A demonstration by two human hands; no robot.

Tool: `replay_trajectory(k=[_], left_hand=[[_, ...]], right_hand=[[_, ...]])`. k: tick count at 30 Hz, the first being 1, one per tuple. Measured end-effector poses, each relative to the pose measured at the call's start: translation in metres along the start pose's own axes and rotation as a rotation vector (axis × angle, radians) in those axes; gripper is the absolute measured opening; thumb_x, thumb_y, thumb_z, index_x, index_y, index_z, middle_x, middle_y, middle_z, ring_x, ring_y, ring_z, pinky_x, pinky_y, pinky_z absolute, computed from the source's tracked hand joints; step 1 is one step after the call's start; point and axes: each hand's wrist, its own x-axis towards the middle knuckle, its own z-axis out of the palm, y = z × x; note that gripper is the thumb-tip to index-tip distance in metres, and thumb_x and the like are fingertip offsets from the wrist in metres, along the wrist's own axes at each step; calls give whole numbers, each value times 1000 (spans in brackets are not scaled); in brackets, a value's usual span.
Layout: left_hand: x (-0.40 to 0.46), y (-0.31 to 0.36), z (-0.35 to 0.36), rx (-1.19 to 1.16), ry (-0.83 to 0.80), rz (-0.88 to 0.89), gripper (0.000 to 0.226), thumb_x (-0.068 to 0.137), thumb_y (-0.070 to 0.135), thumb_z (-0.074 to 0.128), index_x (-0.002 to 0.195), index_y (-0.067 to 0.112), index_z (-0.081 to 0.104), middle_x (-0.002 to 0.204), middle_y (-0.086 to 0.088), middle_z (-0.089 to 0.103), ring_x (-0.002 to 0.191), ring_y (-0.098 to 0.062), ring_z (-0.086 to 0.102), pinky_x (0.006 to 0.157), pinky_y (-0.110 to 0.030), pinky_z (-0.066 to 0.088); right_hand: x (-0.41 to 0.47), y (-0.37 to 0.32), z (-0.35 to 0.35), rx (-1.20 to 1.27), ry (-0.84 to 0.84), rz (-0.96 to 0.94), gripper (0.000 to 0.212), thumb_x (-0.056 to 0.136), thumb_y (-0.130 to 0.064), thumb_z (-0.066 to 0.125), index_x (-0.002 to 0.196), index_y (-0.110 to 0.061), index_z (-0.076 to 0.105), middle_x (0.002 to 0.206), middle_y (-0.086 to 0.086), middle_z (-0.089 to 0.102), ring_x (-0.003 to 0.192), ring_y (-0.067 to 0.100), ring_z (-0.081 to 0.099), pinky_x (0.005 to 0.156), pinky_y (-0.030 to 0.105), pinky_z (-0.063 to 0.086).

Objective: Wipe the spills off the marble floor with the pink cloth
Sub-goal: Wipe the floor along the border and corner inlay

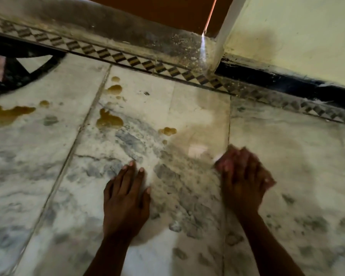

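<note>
My right hand (245, 176) is blurred with motion and presses a pink cloth (222, 163) onto the marble floor (48, 166); only the cloth's edges peek out around the fingers. My left hand (127, 196) lies flat on the floor to its left, fingers spread, holding nothing. Brown liquid spills sit farther out: a large puddle (6, 115) at the far left, a blob (109, 120) in the middle, a smaller one (167, 131) near the cloth, and drops (114, 89) higher up. A pale wet smear (195, 140) spreads just ahead of the cloth.
A patterned diamond border strip (139, 61) runs across the floor beyond the spills. A pale wall with a black skirting (277, 78) stands at the right, and a doorway opening (177, 10) at the top. A dark inlay pattern (18, 70) marks the far left.
</note>
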Motion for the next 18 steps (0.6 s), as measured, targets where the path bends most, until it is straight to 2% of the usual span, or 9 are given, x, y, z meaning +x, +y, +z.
replay_trajectory(k=[2,4,5,8,9,12,15,16,18], left_hand=[[0,-2,2,6,7,13,58,102,44,51,151,16,62,168,-10,48,153,-31,49,116,-53,42],[0,-4,4,17,12,18,58,101,43,52,152,16,62,168,-10,48,153,-31,49,116,-52,41],[-1,-3,3,12,14,11,59,101,44,51,152,16,62,168,-10,48,153,-31,48,116,-52,40],[-1,-2,-2,2,-6,11,60,100,44,51,152,16,61,169,-10,47,154,-31,48,116,-52,41],[1,-2,-2,-2,-9,16,60,100,44,52,152,16,61,168,-10,47,154,-31,48,116,-53,41],[2,-2,-2,-18,-16,-7,58,100,40,58,152,15,61,168,-11,48,154,-31,48,117,-53,41],[1,-1,-3,-31,-16,-3,59,99,39,60,154,15,59,168,-11,47,155,-31,45,120,-53,36],[2,-1,-2,-35,-16,0,59,99,39,60,154,15,59,168,-11,47,155,-31,45,120,-53,36],[2,0,-1,-39,-13,-10,59,100,39,58,154,15,58,168,-10,47,155,-30,46,120,-54,38]], right_hand=[[65,-42,15,64,88,349,66,112,-57,29,169,-23,25,170,23,34,153,52,33,119,81,16],[101,-91,30,24,110,380,67,112,-56,24,167,-18,31,165,27,40,147,56,40,113,85,18],[94,-108,33,-42,105,235,68,111,-56,20,169,-19,25,169,26,34,150,55,36,115,84,14],[-1,-97,20,-56,-173,-449,69,111,-57,23,171,-34,-2,181,7,-6,166,37,-3,128,70,1],[-36,-78,6,-15,-213,-513,69,110,-57,26,171,-37,0,181,3,-7,167,32,-6,130,66,3],[-56,-19,-13,18,-192,-234,73,106,-66,23,170,-41,1,181,2,4,167,30,3,130,65,9],[19,-54,-4,53,-168,173,76,103,-73,13,169,-38,2,179,8,9,164,39,7,126,72,3],[39,-84,1,72,-178,194,76,103,-73,12,169,-35,7,178,10,12,163,41,10,125,74,4],[35,-135,15,85,-139,38,75,106,-66,20,170,-28,8,176,16,15,160,46,15,124,76,2]])
